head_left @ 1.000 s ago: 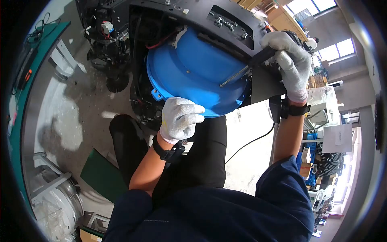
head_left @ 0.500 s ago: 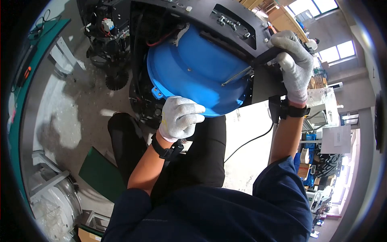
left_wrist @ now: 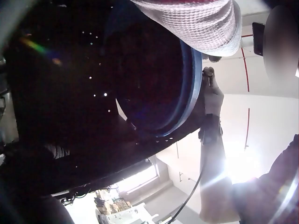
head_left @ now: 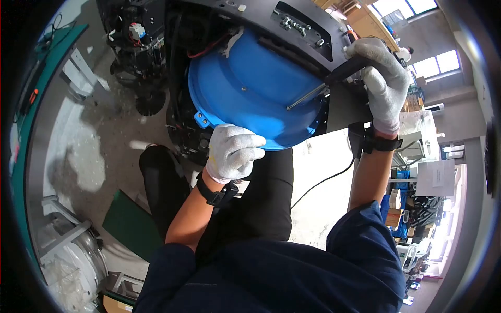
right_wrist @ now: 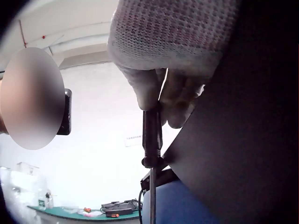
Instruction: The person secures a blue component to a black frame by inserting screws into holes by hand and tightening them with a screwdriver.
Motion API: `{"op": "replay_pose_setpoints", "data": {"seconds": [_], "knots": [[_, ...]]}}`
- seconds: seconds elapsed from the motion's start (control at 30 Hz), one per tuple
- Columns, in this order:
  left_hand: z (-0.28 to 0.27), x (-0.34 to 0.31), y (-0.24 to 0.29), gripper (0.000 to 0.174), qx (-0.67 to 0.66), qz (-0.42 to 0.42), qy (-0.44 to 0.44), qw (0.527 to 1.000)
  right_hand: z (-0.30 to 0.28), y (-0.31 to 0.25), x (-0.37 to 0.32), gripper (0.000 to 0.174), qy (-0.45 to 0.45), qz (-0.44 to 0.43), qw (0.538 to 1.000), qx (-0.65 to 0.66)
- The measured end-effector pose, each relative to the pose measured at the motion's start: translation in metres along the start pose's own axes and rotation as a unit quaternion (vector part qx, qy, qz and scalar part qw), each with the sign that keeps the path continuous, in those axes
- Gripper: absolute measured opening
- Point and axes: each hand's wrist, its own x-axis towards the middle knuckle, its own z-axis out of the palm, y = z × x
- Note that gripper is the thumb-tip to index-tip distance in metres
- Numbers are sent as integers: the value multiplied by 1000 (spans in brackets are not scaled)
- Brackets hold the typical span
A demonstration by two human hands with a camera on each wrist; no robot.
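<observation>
In the head view, a round blue basin-like shell (head_left: 250, 78) sits inside a black machine frame (head_left: 250, 21). My gloved left hand (head_left: 233, 153) is at its near rim, fingers curled over the edge. The left wrist view shows the glove (left_wrist: 205, 28) right against the blue rim (left_wrist: 194, 79). My gloved right hand (head_left: 385, 83) holds a screwdriver (head_left: 347, 71) by its black handle. Its long metal shaft slants down to the left, with the tip over the blue shell. From the right wrist view, the fingers pinch the end of the handle (right_wrist: 152, 133).
Loose bolts (head_left: 295, 27) lie in a recess on top of the frame. Beside it, a dark panel (head_left: 344, 107) projects near my right hand. Another black machine (head_left: 138, 57) stands at left, near a green-topped bench (head_left: 44, 99). A black cable (head_left: 326, 182) hangs below the right wrist.
The right hand has shifted slightly to the right along the screwdriver handle, while the tip stays at about the same spot. The left hand keeps its place at the rim.
</observation>
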Motion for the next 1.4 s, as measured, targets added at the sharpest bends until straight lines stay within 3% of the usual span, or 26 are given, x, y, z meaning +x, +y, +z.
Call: {"op": "replay_pose_setpoints", "data": {"seconds": [0.1,0.23,0.27,0.3,0.5,0.7,0.77,0.9,0.97,1.2,1.4], "knots": [[0,-1,1,23,1,7,-7,1000,-9,5,-1,36,-17,-34,996,-81],[0,0,3,26,-3,6,-2,1000,-4,0,-4,38,14,40,998,-41],[-1,2,3,8,-10,8,0,1000,-2,-1,-4,38,31,61,998,-9],[-2,5,2,23,-16,12,2,1000,-2,-1,-4,38,33,60,998,-10],[-2,4,2,25,-7,15,-1,1000,-1,-2,2,38,-16,-18,1000,1],[-2,6,2,25,-11,15,2,1000,-3,-6,3,27,-11,-51,988,-143],[-3,6,3,25,-11,14,-2,1000,6,-11,-2,23,45,31,996,-67],[-3,6,3,24,-8,14,-3,1000,6,-11,-2,25,58,66,988,-125],[-3,5,2,24,-9,14,-4,1000,8,-12,-3,28,69,30,987,-143],[-3,3,2,24,-6,13,-6,1000,0,-10,-4,27,23,44,997,-56],[-4,2,1,23,-3,16,-13,1000,-5,1,3,27,-32,-64,997,-13]]}}
